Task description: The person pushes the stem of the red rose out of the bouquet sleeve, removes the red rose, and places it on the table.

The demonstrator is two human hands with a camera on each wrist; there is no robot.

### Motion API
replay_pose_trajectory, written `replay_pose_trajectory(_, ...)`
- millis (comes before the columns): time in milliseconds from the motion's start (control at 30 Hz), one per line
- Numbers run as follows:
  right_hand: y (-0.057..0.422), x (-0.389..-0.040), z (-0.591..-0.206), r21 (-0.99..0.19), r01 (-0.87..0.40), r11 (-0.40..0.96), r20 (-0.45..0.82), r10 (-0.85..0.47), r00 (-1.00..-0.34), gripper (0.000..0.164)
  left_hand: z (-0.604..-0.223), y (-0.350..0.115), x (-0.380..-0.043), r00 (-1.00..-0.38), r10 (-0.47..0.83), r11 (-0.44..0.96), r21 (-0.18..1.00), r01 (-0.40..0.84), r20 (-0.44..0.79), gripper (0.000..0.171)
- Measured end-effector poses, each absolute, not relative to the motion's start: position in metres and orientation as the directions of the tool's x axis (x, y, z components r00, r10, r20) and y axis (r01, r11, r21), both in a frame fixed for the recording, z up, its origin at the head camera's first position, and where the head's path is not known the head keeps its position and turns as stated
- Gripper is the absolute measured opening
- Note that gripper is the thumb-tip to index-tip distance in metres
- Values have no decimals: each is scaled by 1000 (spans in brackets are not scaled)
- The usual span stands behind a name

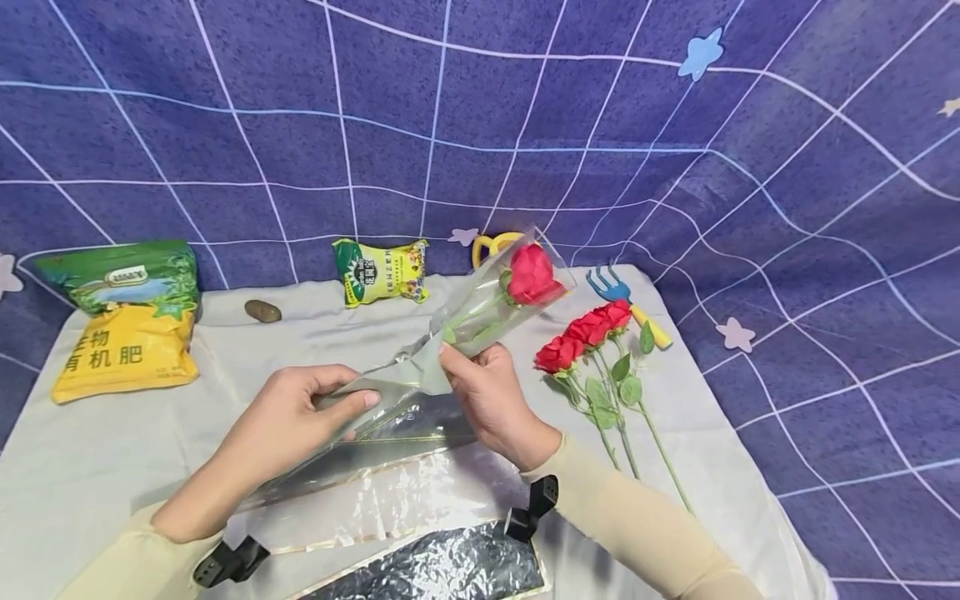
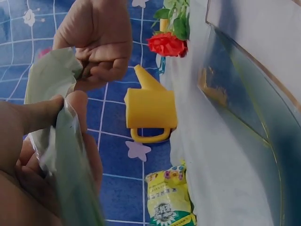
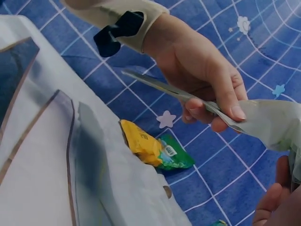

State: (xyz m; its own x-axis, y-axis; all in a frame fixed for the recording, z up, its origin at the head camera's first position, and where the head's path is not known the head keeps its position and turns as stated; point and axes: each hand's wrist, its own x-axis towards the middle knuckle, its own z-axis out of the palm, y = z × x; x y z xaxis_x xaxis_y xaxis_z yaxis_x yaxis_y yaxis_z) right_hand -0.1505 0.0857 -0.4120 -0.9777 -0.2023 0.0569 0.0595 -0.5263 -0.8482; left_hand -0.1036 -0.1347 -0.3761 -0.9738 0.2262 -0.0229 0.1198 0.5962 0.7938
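Note:
A red rose (image 1: pixel 532 273) stands tilted up to the right inside a clear and grey-green wrapping sheet (image 1: pixel 432 371), which is folded around its stem. My right hand (image 1: pixel 495 400) grips the gathered wrap just below the bloom. To the left, my left hand (image 1: pixel 281 421) pinches the sheet's loose edge between thumb and fingers, and the left wrist view shows the thumb pressed on the folded sheet (image 2: pixel 49 89). Most of the stem is hidden by the wrap and the right hand. Beneath both hands lie more wrapping sheets (image 1: pixel 360 500) with thin gold borders.
Several red roses (image 1: pixel 592 327) with green stems lie at the right, beside a blue hand fork (image 1: pixel 611 287) with a yellow handle. At the back are a yellow watering can (image 2: pixel 150 108), a small fertilizer packet (image 1: pixel 382 271) and a brown stone (image 1: pixel 262 311). A green-and-yellow bag (image 1: pixel 120 325) stands left.

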Motion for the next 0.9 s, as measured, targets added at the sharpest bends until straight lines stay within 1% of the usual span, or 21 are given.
replay_pose_trajectory(167, 95, -153, -410, -848, 65, -526, 41, -186, -982, 17, -375, -139, -106, -966, 257, 624, 764, 163, -3, 21)
replay_pose_trajectory(267, 101, -158, -410, -842, 81, -534, 10, -166, -986, 17, -375, -143, -105, -963, 269, 640, 746, 184, 7, 22)
replay_pose_trajectory(467, 112, -169, -406, -811, 97, -577, -14, -146, -989, 27, -375, -150, -101, -962, 271, 648, 744, 165, -22, 24)
replay_pose_trajectory(567, 116, -171, -402, -807, 84, -585, 10, -155, -988, 32, -374, -150, -101, -963, 269, 650, 741, 165, -21, 24)
replay_pose_trajectory(700, 115, -172, -397, -772, 51, -634, 70, -164, -984, 35, -374, -150, -101, -966, 259, 640, 750, 167, -6, 25)
replay_pose_trajectory(800, 113, -170, -397, -733, 35, -680, 133, -194, -972, 37, -375, -151, -100, -963, 269, 595, 785, 170, 5, 26)
replay_pose_trajectory(900, 110, -165, -400, -732, 53, -679, 158, -245, -957, 39, -375, -148, -100, -957, 289, 539, 827, 163, 1, 26)
